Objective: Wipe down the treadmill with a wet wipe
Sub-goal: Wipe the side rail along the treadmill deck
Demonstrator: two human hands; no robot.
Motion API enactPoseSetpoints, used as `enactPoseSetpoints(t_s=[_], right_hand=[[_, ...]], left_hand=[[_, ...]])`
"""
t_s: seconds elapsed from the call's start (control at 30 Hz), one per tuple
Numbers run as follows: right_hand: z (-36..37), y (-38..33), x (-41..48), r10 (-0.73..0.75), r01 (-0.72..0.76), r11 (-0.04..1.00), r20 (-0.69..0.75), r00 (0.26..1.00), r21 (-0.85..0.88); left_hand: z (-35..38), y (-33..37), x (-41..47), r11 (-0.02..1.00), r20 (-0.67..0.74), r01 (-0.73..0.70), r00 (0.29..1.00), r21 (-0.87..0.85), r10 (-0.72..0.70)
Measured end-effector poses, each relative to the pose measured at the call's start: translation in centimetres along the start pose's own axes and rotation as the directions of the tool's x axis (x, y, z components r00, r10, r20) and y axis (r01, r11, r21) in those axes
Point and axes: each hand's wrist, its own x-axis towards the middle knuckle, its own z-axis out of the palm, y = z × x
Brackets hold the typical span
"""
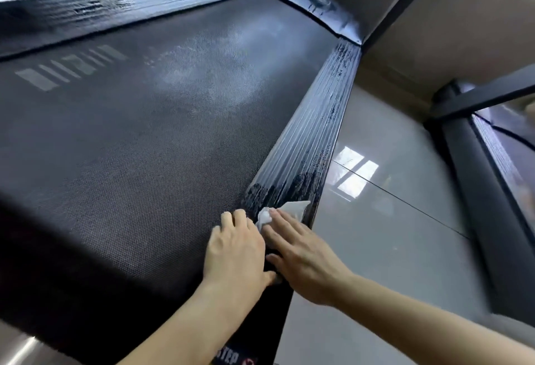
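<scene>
The treadmill stood on a glossy grey tiled floor. Its dark textured belt carried a pale dusty patch near the far end. Along the right edge ran a ribbed black side rail, streaked with wet marks. A crumpled white wet wipe lay on that rail, with both hands pressed flat beside it.

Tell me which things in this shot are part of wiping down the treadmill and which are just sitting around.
Part of the job:
- wet wipe, pressed flat under the right hand
- left hand, resting on the belt edge
- ribbed side rail, streaked wet
- treadmill belt

Just around:
- glossy floor tiles
- dark frame on the right
</scene>
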Motion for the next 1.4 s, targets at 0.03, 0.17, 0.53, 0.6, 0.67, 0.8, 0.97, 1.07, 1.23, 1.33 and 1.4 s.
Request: enactPoseSetpoints(t_s=[0.03, 0.17, 0.53, 0.6, 0.67, 0.8, 0.97, 1.07, 1.23, 1.33, 1.4], right_hand=[[-0.4, 0.8, 0.7, -0.011, 0.011, 1.0, 0.026, 1.0, -0.004], [-2.1, 4.7, 4.6, 0.084, -0.081, 0.994, 0.049, 0.995, -0.067], [-0.7, 4.0, 5.8, -0.081, 0.087, 0.993, -0.071, 0.994, 0.082], [-0.6, 4.1, 5.3, -0.274, 0.277, 0.958, -0.057, 0.96, 0.07], [-1.1, 6.2, 6.6, -0.354, 0.357, 0.933, -0.07, 0.933, 0.034], [-1.7, 14.8, 11.6, -0.132, 0.131, 0.991, -0.071, 0.989, -0.016], [-1.6, 17.3, 13.5, 0.048, -0.04, 0.998, -0.153, 0.987, 0.056], [-0.4, 11.7, 11.4, -0.26, 0.29, 0.952, -0.242, 0.935, 0.097], [0.8, 7.8, 9.0, -0.582, 0.617, 0.777, -0.234, 0.779, 0.122], [0.3, 13.8, 8.7, -0.545, 0.566, 0.822, -0.202, 0.814, 0.062], [0.5, 19.2, 8.1, -0.436, 0.449, 0.893, -0.199, 0.878, 0.024]], left_hand=[[0.1, -0.1, 0.2, 1.0, -0.001, -0.007, 1.0, -0.003, 0.007], [0.2, -0.5, 0.3, 0.999, -0.014, -0.039, 0.999, 0.003, 0.039], [-0.6, -2.2, 1.2, 0.985, -0.036, 0.079, 0.996, -0.153, -0.085], [-0.8, -2.5, 1.7, 0.978, -0.031, 0.128, 0.99, -0.163, -0.135], [-1.3, -2.1, 2.1, 0.981, 0.008, 0.169, 0.986, -0.095, -0.169], [-1.7, 0.5, 2.8, 0.965, 0.084, 0.254, 0.962, 0.062, -0.259], [-1.9, 3.2, 3.9, 0.906, 0.162, 0.41, 0.892, 0.109, -0.423], [-2.1, 4.6, 4.5, 0.859, 0.216, 0.495, 0.832, 0.128, -0.512], [-2.2, 5.5, 4.6, 0.801, 0.248, 0.591, 0.765, 0.094, -0.594], [-2.1, 5.5, 4.6, 0.773, 0.317, 0.624, 0.714, 0.114, -0.624], [-2.1, 5.9, 4.9, 0.752, 0.36, 0.65, 0.678, 0.114, -0.641]])
